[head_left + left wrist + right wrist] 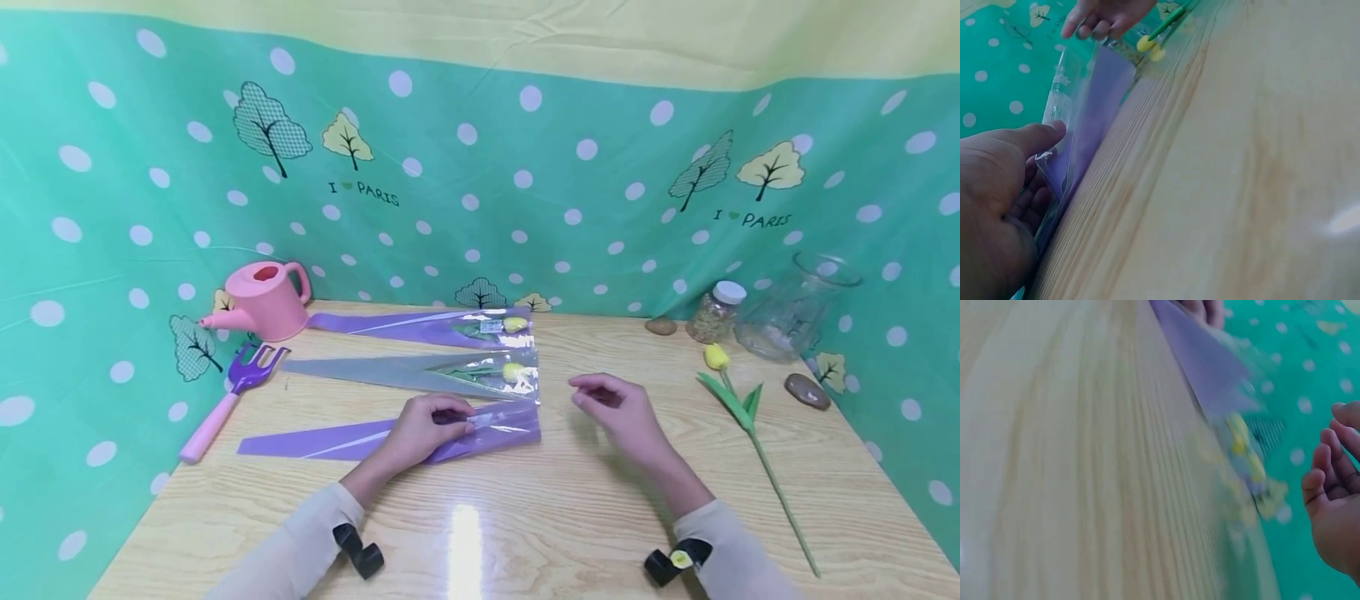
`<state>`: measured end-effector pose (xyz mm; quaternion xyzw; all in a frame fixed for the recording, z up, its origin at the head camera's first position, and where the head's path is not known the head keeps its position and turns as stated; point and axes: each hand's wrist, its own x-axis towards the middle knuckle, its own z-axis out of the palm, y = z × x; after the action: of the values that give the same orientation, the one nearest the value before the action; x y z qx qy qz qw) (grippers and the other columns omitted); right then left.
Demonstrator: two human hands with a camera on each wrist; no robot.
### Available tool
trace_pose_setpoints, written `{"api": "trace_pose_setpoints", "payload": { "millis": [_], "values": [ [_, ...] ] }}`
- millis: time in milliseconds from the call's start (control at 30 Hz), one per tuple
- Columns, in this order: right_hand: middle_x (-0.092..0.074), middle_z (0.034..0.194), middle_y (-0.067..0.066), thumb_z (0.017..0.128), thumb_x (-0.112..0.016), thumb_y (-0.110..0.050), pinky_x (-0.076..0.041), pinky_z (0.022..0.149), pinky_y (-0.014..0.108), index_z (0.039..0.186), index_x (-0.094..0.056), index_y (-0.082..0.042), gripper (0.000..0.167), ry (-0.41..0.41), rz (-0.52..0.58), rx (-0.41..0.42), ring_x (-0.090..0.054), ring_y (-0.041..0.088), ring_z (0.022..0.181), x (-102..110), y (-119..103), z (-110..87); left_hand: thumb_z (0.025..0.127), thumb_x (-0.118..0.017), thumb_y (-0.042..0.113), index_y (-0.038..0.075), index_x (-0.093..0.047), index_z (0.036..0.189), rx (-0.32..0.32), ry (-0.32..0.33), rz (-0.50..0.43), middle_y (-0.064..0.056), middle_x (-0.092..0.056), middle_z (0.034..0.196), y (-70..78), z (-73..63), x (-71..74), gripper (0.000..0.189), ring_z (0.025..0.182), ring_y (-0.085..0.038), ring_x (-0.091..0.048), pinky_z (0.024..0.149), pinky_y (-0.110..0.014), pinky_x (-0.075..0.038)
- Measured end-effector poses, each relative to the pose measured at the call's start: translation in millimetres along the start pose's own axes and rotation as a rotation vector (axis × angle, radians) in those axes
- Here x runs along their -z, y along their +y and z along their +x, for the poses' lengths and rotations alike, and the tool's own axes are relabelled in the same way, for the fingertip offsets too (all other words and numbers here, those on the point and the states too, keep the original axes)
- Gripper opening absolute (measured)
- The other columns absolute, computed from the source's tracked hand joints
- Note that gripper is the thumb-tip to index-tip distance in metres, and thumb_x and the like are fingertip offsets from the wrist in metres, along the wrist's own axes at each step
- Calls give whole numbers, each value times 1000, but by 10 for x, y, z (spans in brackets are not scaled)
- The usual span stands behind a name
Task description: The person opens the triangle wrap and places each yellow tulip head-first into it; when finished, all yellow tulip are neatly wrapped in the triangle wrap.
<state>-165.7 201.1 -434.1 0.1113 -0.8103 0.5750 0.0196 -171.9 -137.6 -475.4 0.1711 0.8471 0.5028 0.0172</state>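
Note:
My left hand (420,433) pinches the nearest purple flower sleeve (315,442), which lies crosswise with its wide clear end to the right. In the left wrist view the thumb (1044,136) presses the sleeve's clear front (1063,87); the other fingers are partly hidden beyond it. No flower shows inside this sleeve. Right of its wide end, my right hand (622,417) hovers with loosely bent fingers and holds nothing. Behind lie a grey sleeve (375,372) and another purple sleeve (390,327), each with a yellow tulip inside. A loose yellow tulip (738,410) lies to the right.
At the left stand a pink watering can (262,304) and a purple hand fork (243,372) with a pink handle. Back right are a glass vase (780,321), a white-lidded jar (711,318) and two stones, one brown (661,326), one dark (807,391). Polka-dot cloth walls the table.

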Motion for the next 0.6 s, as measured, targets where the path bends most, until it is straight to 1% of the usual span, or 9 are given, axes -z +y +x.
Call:
{"api": "trace_pose_setpoints", "payload": {
  "millis": [133,200,267,433,500,600],
  "values": [
    [-71,98,-8,100,-70,-19,-59,73,21,127,-68,1,34,50,39,-47,-67,3,84,353,161,-77,85,-86,22,24,-81,106,1,4,-16,5,-77,112,-22,3,33,22,105,-15,-72,96,-25,-56],
    [-71,96,-10,100,-69,-19,-59,72,22,130,-65,3,37,73,78,-72,-67,3,82,526,238,-137,85,-86,22,24,-81,106,1,2,-22,5,-77,112,-33,1,40,22,105,-15,-71,97,-26,-56],
    [-72,96,-9,101,-69,-17,-60,73,23,131,-63,3,37,94,139,-90,-67,4,82,697,319,-213,84,-86,24,25,-81,106,-2,0,-18,6,-77,111,-46,-2,38,23,106,-15,-71,98,-25,-55],
    [-75,103,-7,101,-64,-5,-61,78,22,130,-66,-6,29,122,375,-108,-71,6,91,1116,507,-465,84,-86,24,26,-81,106,-13,-3,-19,6,-77,111,-75,-11,20,22,106,-14,-70,97,-24,-55],
    [-76,106,-5,101,-61,1,-61,81,21,129,-68,-8,31,133,470,-104,-72,7,94,1275,566,-569,85,-86,24,25,-81,105,-20,-3,-28,5,-77,110,-74,-15,15,21,104,-14,-70,95,-24,-56],
    [-77,106,-2,101,-57,8,-61,82,21,127,-70,-9,34,160,586,-96,-73,7,96,1501,644,-704,85,-86,24,25,-81,105,-28,-1,-35,4,-77,110,-68,-17,13,20,103,-13,-71,92,-24,-58]
  ]
}}
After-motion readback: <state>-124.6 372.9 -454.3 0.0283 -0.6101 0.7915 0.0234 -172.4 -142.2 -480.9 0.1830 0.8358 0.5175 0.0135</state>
